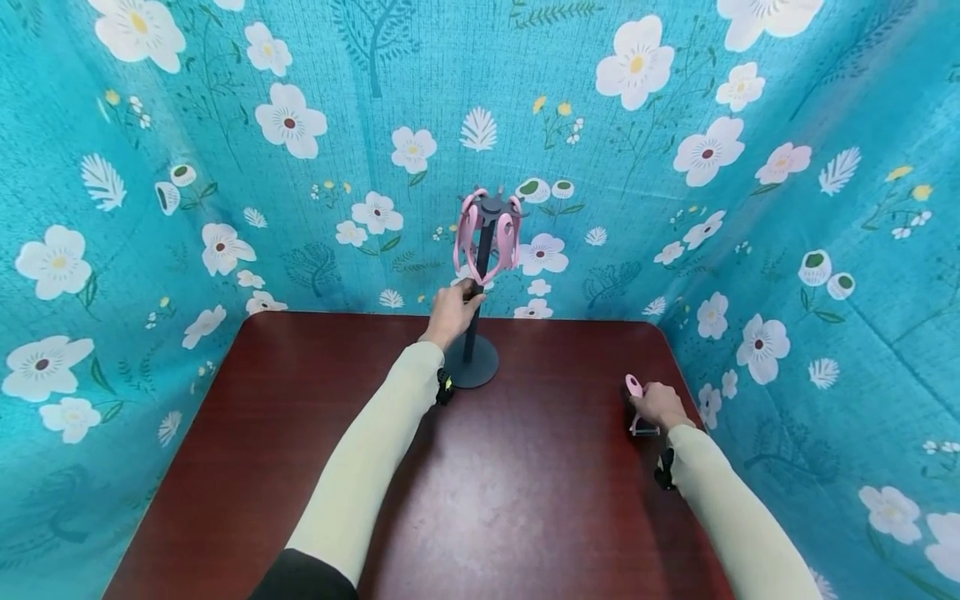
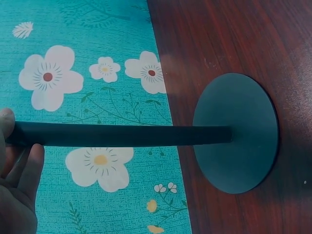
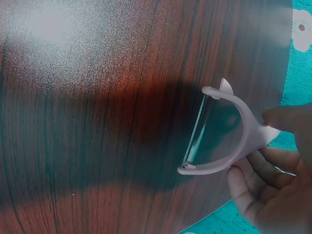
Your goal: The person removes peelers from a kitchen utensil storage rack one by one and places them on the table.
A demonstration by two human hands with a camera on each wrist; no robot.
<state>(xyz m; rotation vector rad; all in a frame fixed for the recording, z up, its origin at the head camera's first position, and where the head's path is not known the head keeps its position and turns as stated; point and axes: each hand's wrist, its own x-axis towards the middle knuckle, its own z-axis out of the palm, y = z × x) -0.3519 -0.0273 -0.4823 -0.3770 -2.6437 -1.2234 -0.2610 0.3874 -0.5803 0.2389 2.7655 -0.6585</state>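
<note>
A black utensil stand (image 1: pixel 483 364) with a round base stands upright near the table's back edge. My left hand (image 1: pixel 452 313) grips its pole below the hanging pink things (image 1: pixel 506 242). In the left wrist view, thumb and fingers lie around the dark pole (image 2: pixel 107 135), and the round base (image 2: pixel 248 168) sits flat on the wood. At the right side of the table, my right hand (image 1: pixel 663 405) holds a pink Y-shaped peeler (image 3: pixel 251 134) by its handle. Its metal blade faces away from the hand, over the tabletop. Much of the handle is hidden by the fingers.
The dark red wooden table (image 1: pixel 315 400) has rounded back corners. A blue-green flowered cloth (image 1: pixel 337 167) hangs behind it and along both sides, close to the stand and the right hand. Light glares off the tabletop near the front.
</note>
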